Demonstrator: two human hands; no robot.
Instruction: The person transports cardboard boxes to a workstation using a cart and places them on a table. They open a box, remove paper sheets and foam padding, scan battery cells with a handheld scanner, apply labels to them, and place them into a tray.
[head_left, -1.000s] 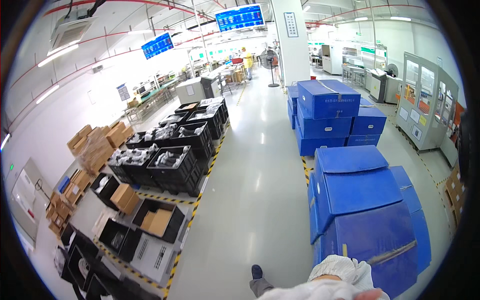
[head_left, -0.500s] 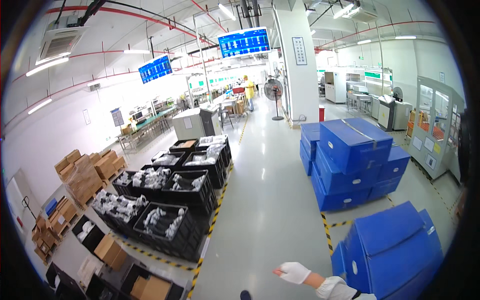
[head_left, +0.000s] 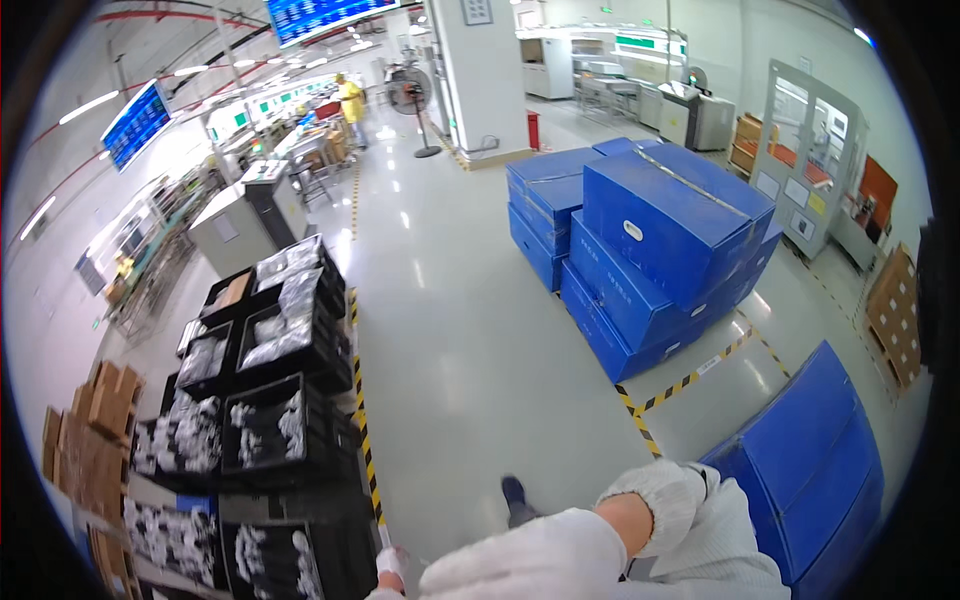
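My right hand (head_left: 525,562), in a white glove, reaches across the lower middle of the picture, close to the camera. Bare skin shows at the wrist between the glove and a gathered white sleeve (head_left: 690,510). Its fingers are smeared and partly cut off, so their pose is unclear. At the bottom edge, beside the striped floor tape, a small part of my left hand (head_left: 393,566) shows, also white-gloved; its fingers cannot be made out. No object is visible in either hand. The nearest blue box (head_left: 800,460) lies right of my right arm.
Blue boxes (head_left: 670,225) stand stacked ahead on the right. Black crates (head_left: 262,425) with wrapped parts line the left, behind yellow-black tape (head_left: 366,440). A grey aisle (head_left: 440,330) runs between them toward a standing fan (head_left: 408,95) and a person in yellow (head_left: 350,105).
The view has turned right and tilted down, and the blue stack looks nearer. My right hand has swung inward, closer to the camera. My left hand has come into view, as has more of a dark shoe.
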